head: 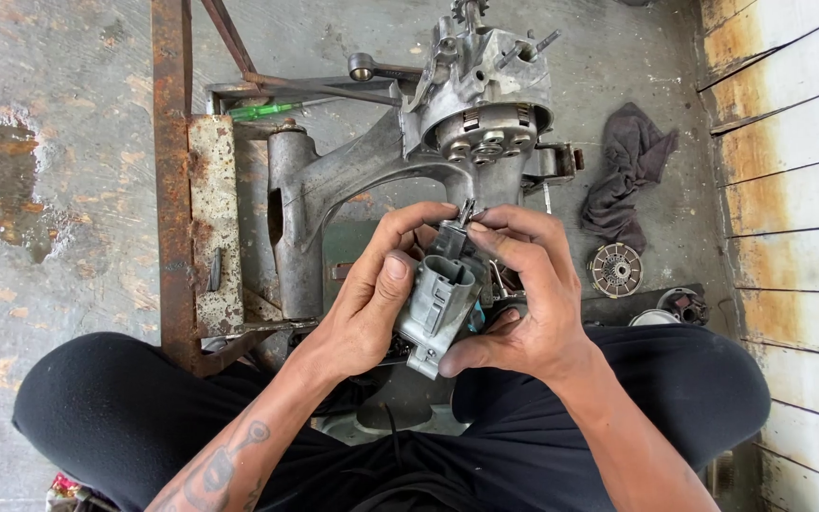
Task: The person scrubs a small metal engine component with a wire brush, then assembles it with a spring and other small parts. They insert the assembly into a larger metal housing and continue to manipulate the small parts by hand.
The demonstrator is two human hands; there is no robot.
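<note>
Head view shows a small grey metal part [440,301] squeezed between both hands over the lap, the left hand [372,299] closed on its left side with the thumb on top, the right hand [528,294] curled around its right.

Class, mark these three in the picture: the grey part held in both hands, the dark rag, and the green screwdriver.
Grey part [438,303]: head view, on its front face.
Rag [629,171]: head view, on the cloth's middle fold.
Screwdriver [263,111]: head view, on its green handle.
</note>
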